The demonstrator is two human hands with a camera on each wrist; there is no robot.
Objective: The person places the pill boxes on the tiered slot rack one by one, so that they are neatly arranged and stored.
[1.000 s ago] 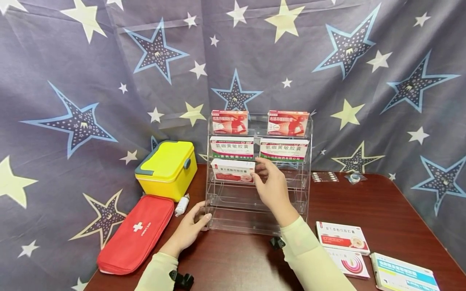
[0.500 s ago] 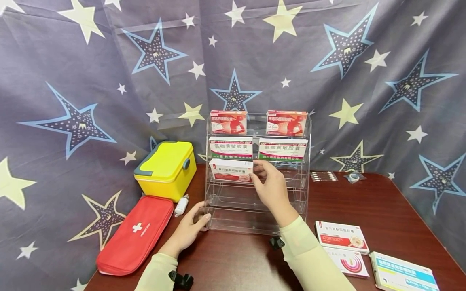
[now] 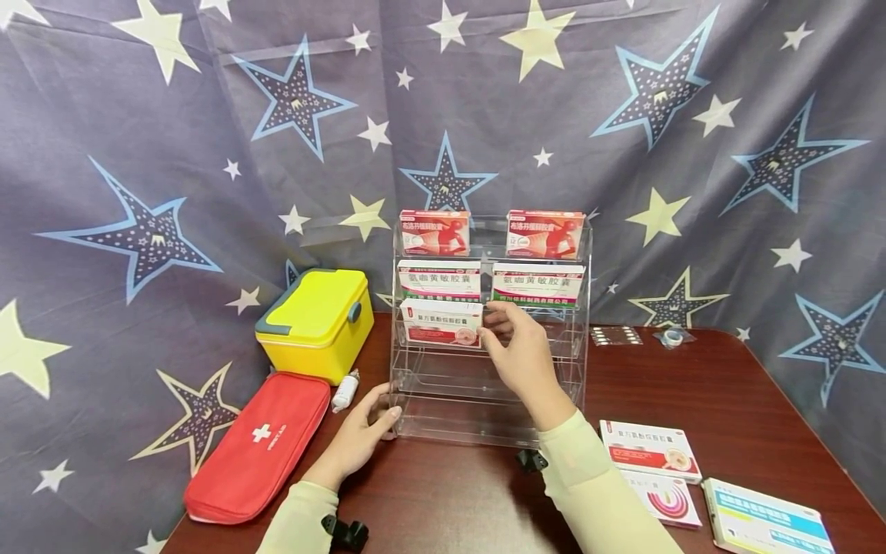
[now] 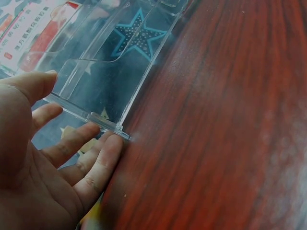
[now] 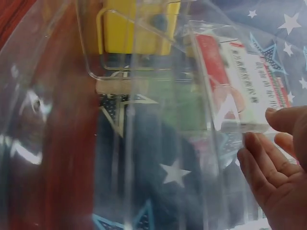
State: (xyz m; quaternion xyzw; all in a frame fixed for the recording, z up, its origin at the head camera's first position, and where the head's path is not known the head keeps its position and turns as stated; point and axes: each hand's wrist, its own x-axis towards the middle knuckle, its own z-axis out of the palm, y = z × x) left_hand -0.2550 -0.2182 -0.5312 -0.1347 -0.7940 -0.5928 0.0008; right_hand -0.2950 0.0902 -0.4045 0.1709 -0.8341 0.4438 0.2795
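Clear rack [image 3: 477, 419]: in the centre of my head view, upright on the table [image 3: 443, 512]; its stepped tiers seem meant to keep each label readable.
White-and-red box [image 3: 443, 325]: on the rack's third tier from the top, left half, printed face outward; I take its end as the spot being squared up.
Right hand [image 3: 522, 350]: right of centre, at that box's right end. I see thumb and fingers apart, the thumb tip seemingly touching the end; nothing looks pinched.
Left hand [image 3: 356, 442]: lower centre-left, fingers spread, fingertips against the rack's bottom corner in the left wrist view, not clamped. I judge it is there to stop the light rack sliding.
Upper tiers: two red boxes [image 3: 544, 235] on top and two white-and-green boxes [image 3: 536, 285] below, paired left and right, probably sorted by kind.
Loose boxes [image 3: 651, 452]: three lie flat at lower right, likely within easy reach of the right hand.
Left of the rack: yellow case [image 3: 314, 323] and red pouch [image 3: 259, 450], perhaps set aside to leave working room.
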